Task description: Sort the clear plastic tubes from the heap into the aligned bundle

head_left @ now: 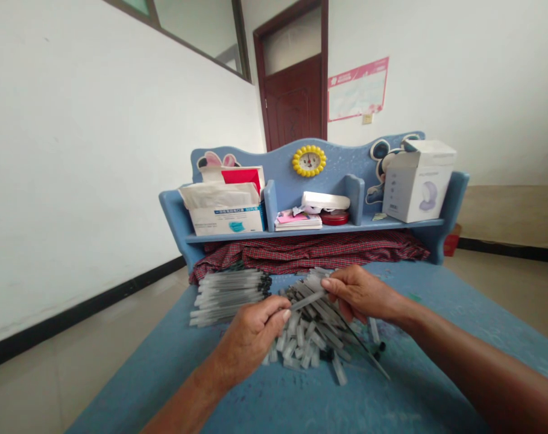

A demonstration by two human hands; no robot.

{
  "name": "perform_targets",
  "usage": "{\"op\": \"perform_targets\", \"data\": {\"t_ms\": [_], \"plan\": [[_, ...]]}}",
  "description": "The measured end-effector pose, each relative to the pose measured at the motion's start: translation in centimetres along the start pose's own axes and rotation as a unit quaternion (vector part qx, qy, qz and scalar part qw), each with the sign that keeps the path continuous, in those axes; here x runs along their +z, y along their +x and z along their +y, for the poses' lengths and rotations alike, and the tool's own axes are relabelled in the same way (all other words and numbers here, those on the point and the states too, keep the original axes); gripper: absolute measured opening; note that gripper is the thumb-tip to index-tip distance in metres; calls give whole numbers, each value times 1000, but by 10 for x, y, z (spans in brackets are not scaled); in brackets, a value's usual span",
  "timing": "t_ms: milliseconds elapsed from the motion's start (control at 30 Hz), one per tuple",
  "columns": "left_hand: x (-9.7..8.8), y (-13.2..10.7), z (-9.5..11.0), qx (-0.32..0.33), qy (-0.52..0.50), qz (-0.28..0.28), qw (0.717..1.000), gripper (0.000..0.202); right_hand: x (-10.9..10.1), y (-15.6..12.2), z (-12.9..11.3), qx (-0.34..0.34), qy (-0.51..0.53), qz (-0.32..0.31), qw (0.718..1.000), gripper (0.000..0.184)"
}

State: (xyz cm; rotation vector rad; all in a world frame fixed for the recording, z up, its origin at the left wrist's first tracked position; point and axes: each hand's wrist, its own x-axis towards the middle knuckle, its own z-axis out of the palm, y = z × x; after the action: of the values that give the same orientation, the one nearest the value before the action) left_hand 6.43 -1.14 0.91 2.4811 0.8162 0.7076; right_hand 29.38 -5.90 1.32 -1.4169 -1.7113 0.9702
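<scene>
Between my two hands spans a clear plastic tube [307,300]. My left hand [260,325] pinches its left end between thumb and forefinger. The right end is gripped by the fingers of my right hand [352,292]. Below and behind the hands lies a loose heap of short translucent plastic pieces [307,343], mixed with longer grey ones. On the left is a neat stack of long clear tubes [228,295] with black ends. A thin dark rod [368,349] slants out of the heap under my right hand.
The blue desk [165,386] carries a shelf at its back. On it stand a mask box [226,217], a red round tin [334,217] and a white carton [418,184]. A folded checked cloth [310,253] lies beneath the shelf.
</scene>
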Motion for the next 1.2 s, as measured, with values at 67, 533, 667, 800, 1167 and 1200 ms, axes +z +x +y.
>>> {"op": "perform_targets", "data": {"t_ms": [67, 533, 667, 800, 1167, 1200], "plan": [[0, 0, 1, 0, -7, -5, 1000, 24, 0, 0, -1, -4, 22, -4, 1000, 37], [0, -1, 4, -61, -83, -29, 994, 25, -4, -1, 2, 3, 68, -18, 998, 36], [0, 0, 3, -62, -85, -33, 994, 26, -3, -1, 0, 0, 67, -21, 998, 35], [0, 1, 0, -72, -97, -34, 992, 25, -9, -2, -2, -6, 105, -15, 994, 21], [1, 1, -2, -103, -97, -46, 989, 26, -41, -1, 12, 62, -136, 10, 989, 5], [2, 1, -2, -109, -95, -51, 988, 26, -43, -1, 12, 68, -145, -1, 987, 5]]}}
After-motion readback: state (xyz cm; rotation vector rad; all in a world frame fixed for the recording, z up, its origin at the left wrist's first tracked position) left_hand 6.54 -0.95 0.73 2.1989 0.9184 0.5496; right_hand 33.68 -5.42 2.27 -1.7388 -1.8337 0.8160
